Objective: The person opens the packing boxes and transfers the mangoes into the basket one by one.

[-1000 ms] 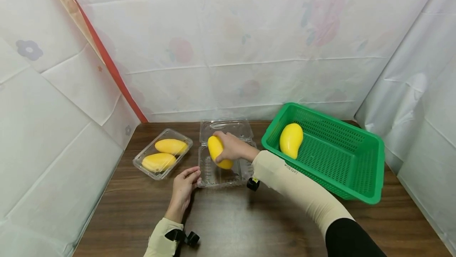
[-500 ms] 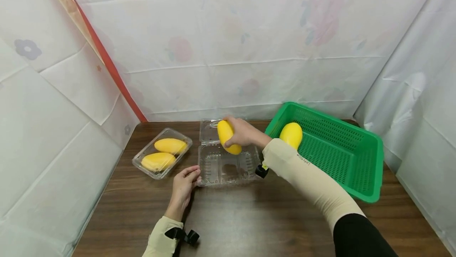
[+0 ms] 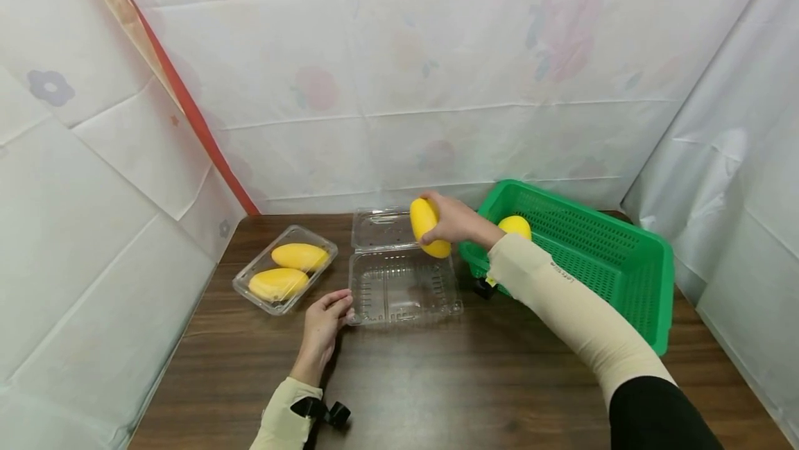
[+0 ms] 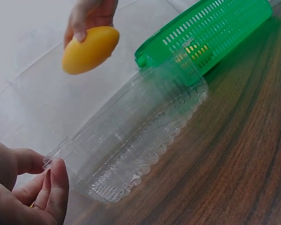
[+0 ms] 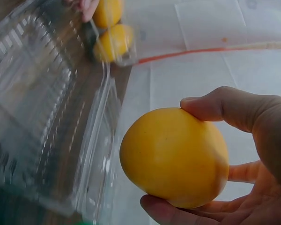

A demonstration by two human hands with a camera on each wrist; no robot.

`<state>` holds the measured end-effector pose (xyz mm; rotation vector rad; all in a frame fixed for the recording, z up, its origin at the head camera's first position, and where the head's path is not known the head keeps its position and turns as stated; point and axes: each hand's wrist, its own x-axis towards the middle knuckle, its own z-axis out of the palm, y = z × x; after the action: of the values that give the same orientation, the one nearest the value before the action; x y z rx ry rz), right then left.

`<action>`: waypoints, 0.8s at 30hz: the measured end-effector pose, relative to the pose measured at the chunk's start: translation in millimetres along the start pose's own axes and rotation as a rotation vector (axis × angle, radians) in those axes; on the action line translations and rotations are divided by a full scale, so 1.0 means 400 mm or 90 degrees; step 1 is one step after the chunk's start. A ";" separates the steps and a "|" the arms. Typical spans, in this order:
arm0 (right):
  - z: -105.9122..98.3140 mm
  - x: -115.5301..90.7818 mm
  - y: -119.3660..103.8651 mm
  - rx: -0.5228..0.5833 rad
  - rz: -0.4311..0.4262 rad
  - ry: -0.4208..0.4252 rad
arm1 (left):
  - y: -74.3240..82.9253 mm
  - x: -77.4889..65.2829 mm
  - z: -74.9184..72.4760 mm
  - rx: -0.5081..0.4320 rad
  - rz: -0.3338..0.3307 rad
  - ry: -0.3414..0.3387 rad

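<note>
In the head view my right hand (image 3: 460,220) grips a yellow mango (image 3: 428,229) in the air above the right side of an open clear plastic clamshell box (image 3: 406,290). Its lid (image 3: 382,229) lies folded back behind it. The right wrist view shows thumb and fingers around the mango (image 5: 171,157). My left hand (image 3: 326,325) pinches the box's front left corner between thumb and fingers, as the left wrist view shows with the box edge (image 4: 54,152). Nothing lies in this box. Partly hidden by my right arm, another mango (image 3: 515,226) sits in the green basket (image 3: 624,277).
Left of the open box, a second clear box (image 3: 250,263) holds two mangoes (image 3: 299,256), apparently under a lid. The dark wooden table (image 3: 412,387) extends in front. White printed sheets (image 3: 399,89) enclose the back and sides.
My right hand has carried the mango up and to the right, from over the middle of the open box toward the basket. My left hand stays at the box's corner.
</note>
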<state>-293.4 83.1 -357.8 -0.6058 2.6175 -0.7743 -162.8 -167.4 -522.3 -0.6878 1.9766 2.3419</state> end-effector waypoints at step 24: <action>-0.086 -0.069 0.156 0.061 0.103 0.016 | -0.006 -0.009 0.004 -0.004 0.000 0.006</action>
<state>-303.6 158.6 -361.1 -0.3552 2.5956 -0.8563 -159.4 -164.6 -523.2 -0.7006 1.9740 2.3501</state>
